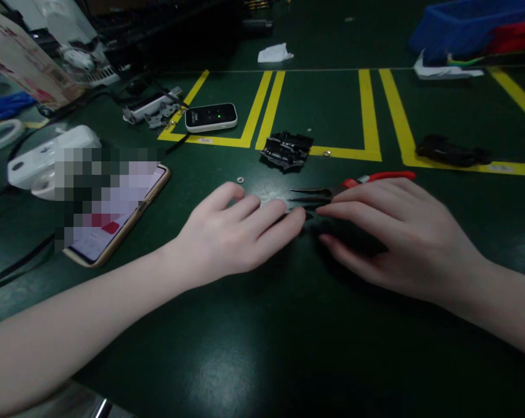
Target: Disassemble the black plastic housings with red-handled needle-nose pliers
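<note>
My left hand [245, 229] is palm down over the green table, its fingers curled and its thumb hidden beneath. A small dark piece [309, 215] shows by its index fingertip; its kind and whether it is gripped are unclear. My right hand [402, 238] is just to the right, with a gap between thumb and fingers and nothing visible between them. Partly behind the right hand lie red-handled pliers [378, 176], their thin dark jaws apart and pointing left. Beyond the left hand is a small metal ring [240, 180].
A black plastic part [286, 151] lies ahead, with another ring [327, 154] beside it. Another black part [452, 152] is at right, near a blue bin [471, 29]. A phone [118, 215] and a black-and-white device [211, 118] lie left. Yellow tape [370, 116] marks the table.
</note>
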`<state>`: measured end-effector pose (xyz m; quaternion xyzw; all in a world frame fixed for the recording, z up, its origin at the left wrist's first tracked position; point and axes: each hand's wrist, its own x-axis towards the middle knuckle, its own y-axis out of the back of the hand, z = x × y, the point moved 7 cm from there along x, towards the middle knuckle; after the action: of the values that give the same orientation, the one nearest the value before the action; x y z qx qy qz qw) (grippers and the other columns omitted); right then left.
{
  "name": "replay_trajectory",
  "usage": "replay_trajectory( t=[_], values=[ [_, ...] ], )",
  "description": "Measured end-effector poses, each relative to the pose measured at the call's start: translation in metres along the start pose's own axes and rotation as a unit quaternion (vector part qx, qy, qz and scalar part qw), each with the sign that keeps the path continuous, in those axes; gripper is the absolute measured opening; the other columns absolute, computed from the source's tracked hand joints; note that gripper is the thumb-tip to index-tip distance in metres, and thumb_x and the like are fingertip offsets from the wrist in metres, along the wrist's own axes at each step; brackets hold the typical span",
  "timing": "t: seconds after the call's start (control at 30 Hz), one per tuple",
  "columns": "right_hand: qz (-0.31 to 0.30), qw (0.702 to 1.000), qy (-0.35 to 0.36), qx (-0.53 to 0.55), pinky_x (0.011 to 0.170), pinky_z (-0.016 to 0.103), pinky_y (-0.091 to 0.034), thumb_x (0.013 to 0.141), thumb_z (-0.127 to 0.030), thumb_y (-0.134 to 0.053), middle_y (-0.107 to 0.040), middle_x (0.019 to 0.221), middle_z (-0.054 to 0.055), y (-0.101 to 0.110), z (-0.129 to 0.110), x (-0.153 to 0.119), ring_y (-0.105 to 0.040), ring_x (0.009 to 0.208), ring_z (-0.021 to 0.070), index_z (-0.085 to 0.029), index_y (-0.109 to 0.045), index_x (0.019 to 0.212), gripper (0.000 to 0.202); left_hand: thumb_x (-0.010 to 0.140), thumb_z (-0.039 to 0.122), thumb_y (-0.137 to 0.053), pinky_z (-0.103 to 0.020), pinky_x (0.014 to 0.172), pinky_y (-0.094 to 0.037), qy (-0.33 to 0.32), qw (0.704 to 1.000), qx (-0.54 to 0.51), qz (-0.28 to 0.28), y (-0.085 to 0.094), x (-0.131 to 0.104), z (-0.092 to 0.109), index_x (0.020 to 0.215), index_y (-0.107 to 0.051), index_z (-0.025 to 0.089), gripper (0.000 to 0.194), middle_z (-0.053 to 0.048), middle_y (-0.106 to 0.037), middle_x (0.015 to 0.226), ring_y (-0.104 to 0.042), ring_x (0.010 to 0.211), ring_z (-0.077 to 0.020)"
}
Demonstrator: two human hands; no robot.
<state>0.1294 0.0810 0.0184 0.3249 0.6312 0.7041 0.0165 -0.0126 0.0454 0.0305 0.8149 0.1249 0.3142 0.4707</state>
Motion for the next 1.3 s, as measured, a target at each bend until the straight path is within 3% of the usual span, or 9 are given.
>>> replay_trajectory(
  t=[0.13,0.3,0.4,0.57,0.73,0.8,0.87,1.03,1.3],
  values=[
    [-0.022,1.000,-0.001,0.022,0.079,0.041,-0.046,0.091,-0.028,-0.058,-0.070,0.100,0.008,-0.006,-0.001,0.003,-0.065,0.092,0.0247,-0.020,-0.067,0.105,0.018,0.094,0.037,-0.061,-0.031,0.073,-0.046,0.127,0.976,-0.173,-0.033,-0.017,-0.006,-0.028,0.118,-0.062,0.016,0.031,-0.006,-0.075,0.106,-0.071,0.089,-0.0202],
    [-0.037,0.998,-0.038,0.037,0.075,0.041,-0.042,0.092,-0.023,-0.057,-0.070,0.098,0.008,-0.012,0.002,0.013,-0.063,0.090,0.0243,-0.019,-0.069,0.102,0.016,0.085,0.041,-0.069,-0.030,0.077,-0.052,0.271,0.897,-0.348,-0.006,-0.027,-0.014,-0.053,0.111,-0.065,0.016,0.036,-0.006,-0.073,0.106,-0.069,0.091,-0.0207],
    [-0.061,0.996,-0.038,0.051,0.073,0.039,-0.042,0.095,-0.023,-0.053,-0.069,0.095,0.006,-0.016,0.003,0.018,-0.062,0.088,0.0228,-0.021,-0.069,0.099,0.017,0.085,0.042,-0.069,-0.031,0.078,-0.053,0.314,0.867,-0.387,0.013,-0.027,-0.017,-0.060,0.111,-0.065,0.017,0.036,-0.006,-0.072,0.108,-0.068,0.096,-0.0220],
    [-0.071,0.997,0.009,0.015,0.072,0.037,-0.046,0.097,-0.017,-0.042,-0.069,0.095,0.009,-0.019,-0.004,0.024,-0.062,0.084,0.0213,-0.017,-0.066,0.095,0.024,0.083,0.041,-0.072,-0.029,0.075,-0.054,0.319,0.845,-0.428,0.011,-0.029,-0.019,-0.060,0.109,-0.067,0.018,0.036,-0.005,-0.071,0.106,-0.068,0.094,-0.0212],
    [-0.026,0.997,0.034,-0.060,0.062,0.036,-0.042,0.098,-0.017,-0.038,-0.066,0.082,0.009,0.007,0.002,0.038,-0.057,0.066,0.0187,-0.013,-0.059,0.094,0.022,0.081,0.041,-0.074,-0.027,0.073,-0.054,0.293,0.848,-0.442,0.014,-0.028,-0.016,-0.057,0.107,-0.067,0.017,0.036,-0.004,-0.073,0.101,-0.070,0.088,-0.0189],
    [-0.009,0.994,0.046,-0.095,0.062,0.038,-0.039,0.100,-0.024,-0.036,-0.064,0.082,0.007,0.023,0.003,0.046,-0.055,0.065,0.0189,-0.017,-0.057,0.098,0.023,0.082,0.039,-0.074,-0.026,0.074,-0.053,0.266,0.861,-0.434,0.010,-0.027,-0.014,-0.052,0.107,-0.066,0.016,0.035,-0.004,-0.074,0.101,-0.070,0.087,-0.0178],
    [-0.036,0.986,0.106,-0.124,0.062,0.039,-0.039,0.100,-0.025,-0.031,-0.061,0.078,0.005,0.030,-0.005,0.054,-0.051,0.062,0.0187,-0.021,-0.056,0.094,0.026,0.083,0.038,-0.073,-0.026,0.076,-0.051,0.236,0.885,-0.400,0.006,-0.024,-0.013,-0.046,0.112,-0.065,0.016,0.036,-0.004,-0.075,0.103,-0.071,0.088,-0.0173],
    [-0.073,0.971,0.155,-0.167,0.054,0.038,-0.033,0.100,-0.027,-0.017,-0.049,0.065,0.003,0.025,-0.023,0.075,-0.046,0.053,0.0168,-0.022,-0.055,0.078,0.045,0.089,0.043,-0.065,-0.029,0.071,-0.046,0.173,0.939,-0.298,-0.007,-0.019,-0.011,-0.030,0.127,-0.057,0.014,0.049,-0.006,-0.076,0.100,-0.071,0.085,-0.0187],
    [-0.098,0.972,0.160,-0.144,0.051,0.036,-0.027,0.103,-0.034,-0.003,-0.056,0.073,0.003,0.015,-0.024,0.083,-0.040,0.052,0.0126,-0.024,-0.056,0.073,0.061,0.089,0.043,-0.063,-0.029,0.068,-0.043,0.184,0.941,-0.281,-0.029,-0.019,-0.010,-0.031,0.114,-0.060,0.017,0.036,-0.002,-0.073,0.088,-0.068,0.076,-0.0175]
  ],
)
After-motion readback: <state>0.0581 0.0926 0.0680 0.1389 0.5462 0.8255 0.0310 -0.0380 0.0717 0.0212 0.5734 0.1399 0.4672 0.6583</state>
